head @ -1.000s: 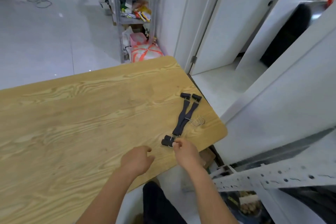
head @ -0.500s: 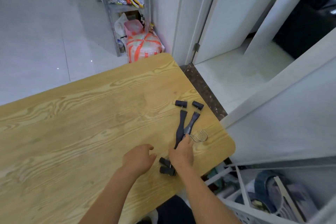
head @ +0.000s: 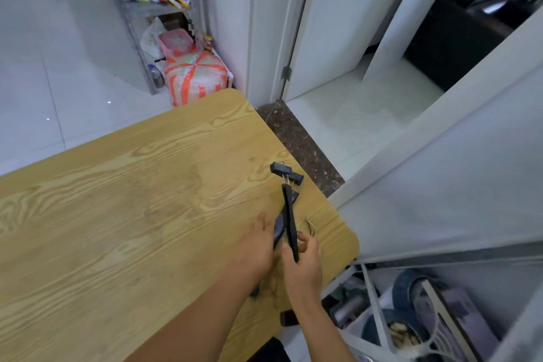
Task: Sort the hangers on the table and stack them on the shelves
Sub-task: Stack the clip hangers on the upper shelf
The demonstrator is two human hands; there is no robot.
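Hangers: two black plastic clip hangers (head: 289, 222) are held together over the right near corner of the tabletop. Their long bars point away from the person toward the right edge.
Far clips: the black clips at the far end (head: 286, 172) are side by side, close to the right edge. I cannot tell if they touch the wood.
Hooks: the thin metal wire hooks (head: 308, 226) stick out to the right of the bars, just beside the right thumb.
Right hand: the right hand (head: 305, 263) has its fingers curled round the bars near their middle. The forearm comes up from the near edge.
Left hand: the left hand (head: 255, 247) lies just beside the bars on their left side. Its fingers are straight and point forward, with the fingertips against the hangers. The hand is not closed round them.
Table: the light wooden table with rounded corners (head: 117, 214) carries only the hangers in this view.
Shelves: a white metal shelf rack (head: 372, 297) stands low on the right, just beside the table corner.
Farther: a grey metal shelf with packets (head: 129, 9), a white sack with orange tape (head: 195, 76) and a white door (head: 326, 23) are beyond the far edge.
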